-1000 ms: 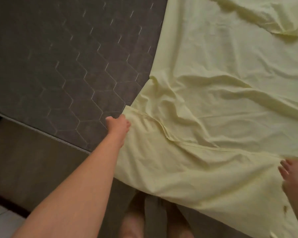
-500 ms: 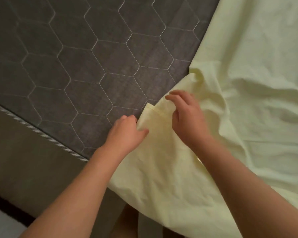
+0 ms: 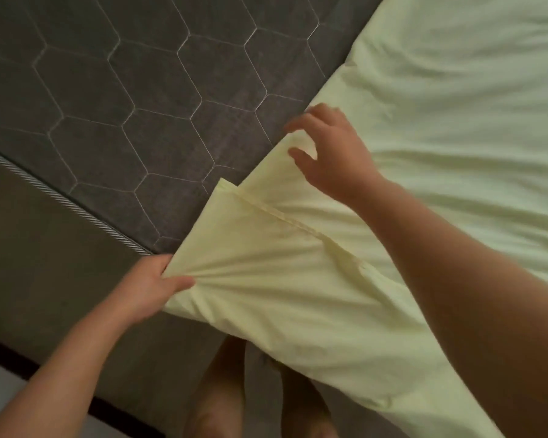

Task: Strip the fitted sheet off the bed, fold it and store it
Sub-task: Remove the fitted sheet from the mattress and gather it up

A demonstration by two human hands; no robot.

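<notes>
My left hand pinches the loose sheet at the mattress edge. My right hand curves over the hem farther onto the mattress, grip unclear. I'd pull the seam taut, then match corners squarely.

The sheet lies on the mattress, covering its right part.

A person's left hand and right hand are showing bare, with the left forearm and right forearm running uncovered from wrist to frame edge. The fingers are appearing slender, nails too blurred to make out. Below, two bare legs are showing in dim light.
</notes>
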